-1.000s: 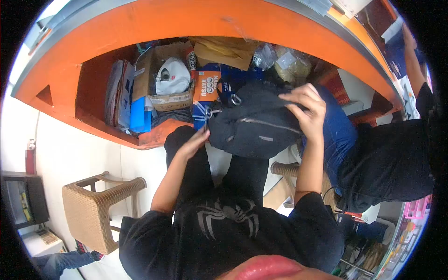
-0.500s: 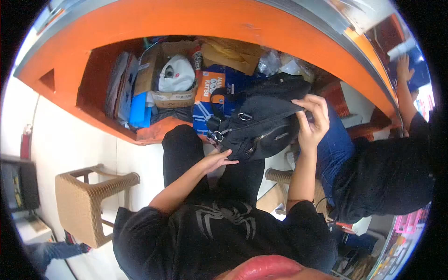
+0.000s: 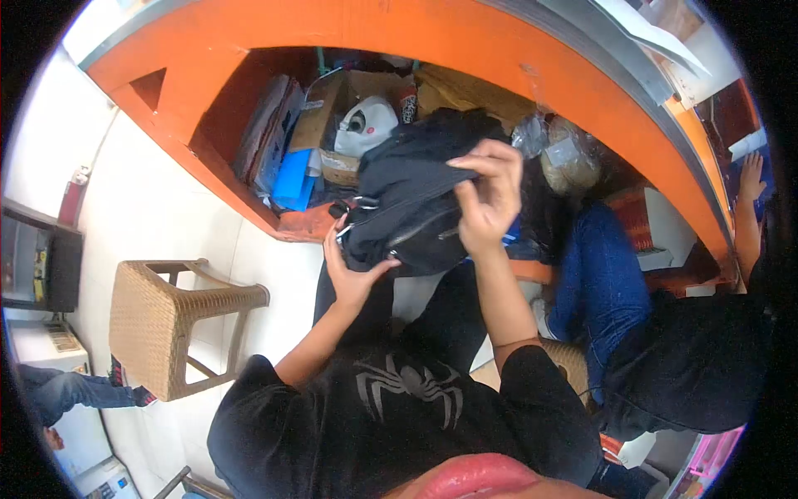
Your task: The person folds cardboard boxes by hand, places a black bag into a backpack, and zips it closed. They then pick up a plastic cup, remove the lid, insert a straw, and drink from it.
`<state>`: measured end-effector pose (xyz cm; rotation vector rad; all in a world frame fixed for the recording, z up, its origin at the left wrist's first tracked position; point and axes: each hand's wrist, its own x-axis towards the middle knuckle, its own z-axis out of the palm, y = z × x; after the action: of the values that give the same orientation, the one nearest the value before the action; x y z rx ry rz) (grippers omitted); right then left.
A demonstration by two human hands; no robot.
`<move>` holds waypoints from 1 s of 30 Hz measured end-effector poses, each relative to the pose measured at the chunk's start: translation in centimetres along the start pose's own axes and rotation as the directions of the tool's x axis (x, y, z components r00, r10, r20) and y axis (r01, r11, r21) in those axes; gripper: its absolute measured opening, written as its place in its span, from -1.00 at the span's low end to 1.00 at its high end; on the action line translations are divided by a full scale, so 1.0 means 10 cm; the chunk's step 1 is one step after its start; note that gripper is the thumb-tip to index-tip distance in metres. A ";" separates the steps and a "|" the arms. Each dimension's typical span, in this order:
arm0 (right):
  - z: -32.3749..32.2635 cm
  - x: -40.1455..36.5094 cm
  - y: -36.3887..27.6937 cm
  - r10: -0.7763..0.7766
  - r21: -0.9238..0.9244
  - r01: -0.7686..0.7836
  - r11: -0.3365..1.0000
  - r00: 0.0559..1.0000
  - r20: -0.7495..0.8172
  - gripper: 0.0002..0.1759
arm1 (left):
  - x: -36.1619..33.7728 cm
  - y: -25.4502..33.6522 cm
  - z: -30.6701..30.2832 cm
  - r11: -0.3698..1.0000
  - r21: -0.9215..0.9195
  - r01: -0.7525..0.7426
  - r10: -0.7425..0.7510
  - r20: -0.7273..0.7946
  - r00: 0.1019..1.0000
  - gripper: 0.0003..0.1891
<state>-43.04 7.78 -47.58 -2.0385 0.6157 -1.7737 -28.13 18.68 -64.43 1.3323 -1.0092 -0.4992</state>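
A black bag (image 3: 416, 200) with zippers and metal rings is held up in front of the orange counter's shelf opening. My left hand (image 3: 353, 279) grips its lower left end, thumb below and fingers curled behind. The fingers of my right hand (image 3: 492, 195) pinch the fabric at its upper right side. Just behind the bag, a white mask-like object (image 3: 366, 126) lies in a cardboard box (image 3: 320, 116). The bag covers most of the blue box seen behind it earlier.
The orange counter (image 3: 399, 27) curves across the top. Blue folders (image 3: 293, 179) and plastic-wrapped items (image 3: 570, 158) fill its shelf. A brown woven-pattern stool (image 3: 150, 324) stands at left. Another person in jeans (image 3: 611, 274) sits close at right; another person's leg (image 3: 83, 389) shows at far left.
The bag has moved left and slightly up with both hands, now hiding the blue box. My left hand has closed round its end. The view has shifted and tilted.
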 end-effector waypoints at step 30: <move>1.13 -0.74 1.08 0.541 0.107 -0.570 0.814 0.813 0.215 -0.74 | 2.91 -1.67 -0.23 0.917 0.400 0.001 0.212 -0.488 0.847 -0.32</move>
<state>-33.61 2.71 -61.16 -1.6441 0.8701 -1.2370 -7.41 -7.02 -70.88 1.6333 -0.7308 0.1737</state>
